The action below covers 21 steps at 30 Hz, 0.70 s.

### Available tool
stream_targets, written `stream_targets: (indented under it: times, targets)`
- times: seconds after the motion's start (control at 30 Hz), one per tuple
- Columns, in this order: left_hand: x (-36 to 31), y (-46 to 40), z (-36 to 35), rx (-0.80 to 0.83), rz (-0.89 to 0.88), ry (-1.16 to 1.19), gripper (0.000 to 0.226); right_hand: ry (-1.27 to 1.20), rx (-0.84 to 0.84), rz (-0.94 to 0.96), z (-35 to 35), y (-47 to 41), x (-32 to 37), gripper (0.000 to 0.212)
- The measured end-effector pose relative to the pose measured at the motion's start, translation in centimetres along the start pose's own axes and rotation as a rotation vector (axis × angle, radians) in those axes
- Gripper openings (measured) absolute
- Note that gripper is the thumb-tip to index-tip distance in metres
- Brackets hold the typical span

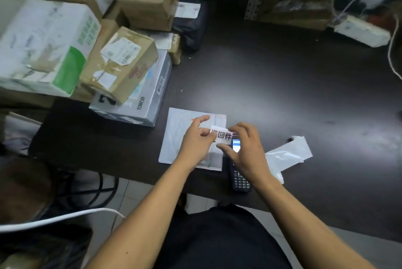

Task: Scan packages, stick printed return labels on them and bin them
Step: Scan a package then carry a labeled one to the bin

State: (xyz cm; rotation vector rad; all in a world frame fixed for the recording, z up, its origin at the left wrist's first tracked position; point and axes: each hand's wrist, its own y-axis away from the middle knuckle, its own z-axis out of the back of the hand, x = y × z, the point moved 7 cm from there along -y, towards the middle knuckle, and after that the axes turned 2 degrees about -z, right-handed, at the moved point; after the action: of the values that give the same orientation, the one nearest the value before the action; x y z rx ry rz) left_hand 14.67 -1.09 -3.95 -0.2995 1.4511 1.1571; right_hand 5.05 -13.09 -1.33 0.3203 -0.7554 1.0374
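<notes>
A flat white mailer package [178, 136] lies on the dark table [282, 86] near its front edge. Above it, both hands hold a small white return label [221, 135] printed with large black characters. My left hand [195, 142] pinches the label's left edge between thumb and fingers. My right hand [245, 149] pinches its right side with fingers curled. A black handheld scanner [239, 173] with a lit screen and keypad lies on the table just right of the mailer, partly under my right hand.
A stack of cardboard boxes [121, 60] and a silver-grey parcel [150, 94] crowds the table's left side. A crumpled clear plastic bag [287, 155] lies right of the scanner. A white power strip [361, 31] and cable sit at the far right. Shelving stands behind.
</notes>
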Motion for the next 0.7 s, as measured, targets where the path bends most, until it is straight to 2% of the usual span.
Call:
stream_targets:
  times: [0.1,0.27,0.47,0.6,0.7]
  targets:
    - [1.6,0.1,3.1,-0.02,0.003,0.033,0.045,-0.26,0.121,-0.342,-2.5,-0.5,0.6,0.046]
    - [4.5,0.2,6.4,-0.042,0.026,0.077,0.053,-0.332,0.221,-0.525,-6.6,-0.9,1.7,0.037]
    - [6.9,0.1,9.2,-0.122,0.065,0.004,0.053,-0.303,0.299,-0.549,-10.5,-0.9,3.0,0.034]
    - [6.9,-0.7,10.4,-0.228,0.053,-0.026,0.05,-0.242,0.302,-0.486,-11.8,-3.6,4.3,0.034]
    - [6.6,-1.5,10.9,-0.319,0.067,-0.058,0.049,-0.135,0.371,-0.413,-12.4,-6.0,5.0,0.035]
